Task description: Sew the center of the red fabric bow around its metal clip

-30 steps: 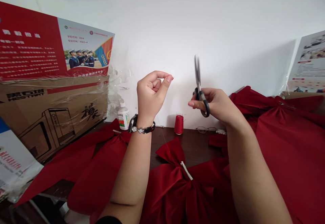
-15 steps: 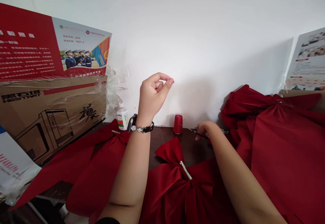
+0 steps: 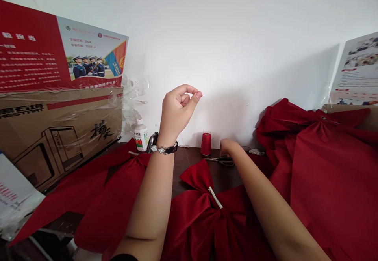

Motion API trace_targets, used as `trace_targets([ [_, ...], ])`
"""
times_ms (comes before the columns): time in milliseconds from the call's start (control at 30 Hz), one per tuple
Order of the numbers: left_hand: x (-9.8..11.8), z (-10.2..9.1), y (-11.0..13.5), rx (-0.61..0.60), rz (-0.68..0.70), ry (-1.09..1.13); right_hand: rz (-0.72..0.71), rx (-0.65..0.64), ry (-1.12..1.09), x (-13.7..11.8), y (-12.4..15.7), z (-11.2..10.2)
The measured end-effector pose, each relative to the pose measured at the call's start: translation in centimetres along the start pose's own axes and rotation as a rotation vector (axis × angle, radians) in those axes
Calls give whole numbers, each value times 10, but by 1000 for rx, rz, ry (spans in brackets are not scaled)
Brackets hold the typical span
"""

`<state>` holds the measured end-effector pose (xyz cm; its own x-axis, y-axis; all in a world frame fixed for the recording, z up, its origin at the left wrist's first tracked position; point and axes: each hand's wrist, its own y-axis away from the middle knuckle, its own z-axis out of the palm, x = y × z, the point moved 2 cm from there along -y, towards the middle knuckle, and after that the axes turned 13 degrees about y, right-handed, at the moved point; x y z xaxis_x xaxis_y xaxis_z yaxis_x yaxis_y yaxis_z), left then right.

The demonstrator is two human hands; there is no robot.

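Note:
My left hand (image 3: pixel 180 109) is raised in front of the wall, thumb and forefinger pinched on a thin needle-like thing whose fine tip (image 3: pixel 202 94) just shows. A faint thread (image 3: pixel 186 152) runs down below it to the table. Low over the back of the table is my right hand (image 3: pixel 230 148), its fingers bent and mostly hidden. Right by it, black-handled scissors (image 3: pixel 226 161) lie on the dark table. A red thread spool (image 3: pixel 206 144) with several needles stuck in its top stands between the hands. Nearest me lies a red fabric bow (image 3: pixel 203 213) with a pale clip (image 3: pixel 215 198) across its middle.
Another red bow (image 3: pixel 118 186) lies at left, and a pile of red bows (image 3: pixel 319 154) at right. A white bottle (image 3: pixel 141 135) stands beside my left wrist. A cardboard box (image 3: pixel 65 135) and a red printed board (image 3: pixel 29 52) fill the left side.
The scissors, at my right hand's fingers before, now lie on the table. My right hand has shifted slightly left, away from their handles. The left hand keeps its pinch.

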<state>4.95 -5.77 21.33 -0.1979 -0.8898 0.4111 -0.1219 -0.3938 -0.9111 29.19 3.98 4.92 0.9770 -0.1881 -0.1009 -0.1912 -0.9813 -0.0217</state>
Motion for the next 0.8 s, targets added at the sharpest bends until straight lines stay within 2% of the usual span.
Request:
trace_targets([
  [167, 0, 1, 0, 2, -3, 10, -65, 158, -398, -12, -6, 2],
  [300, 0, 2, 1, 3, 2, 19, -73, 202, -615, -12, -15, 13],
  [433, 1, 4, 0, 10, 2, 54, -101, 218, -718, -6, -21, 20],
  [667, 0, 4, 0, 67, -72, 240, -160, 298, -842, 2, -17, 24],
  [800, 4, 7, 1, 86, -143, 320, -173, 364, -961, 2, -9, 16],
])
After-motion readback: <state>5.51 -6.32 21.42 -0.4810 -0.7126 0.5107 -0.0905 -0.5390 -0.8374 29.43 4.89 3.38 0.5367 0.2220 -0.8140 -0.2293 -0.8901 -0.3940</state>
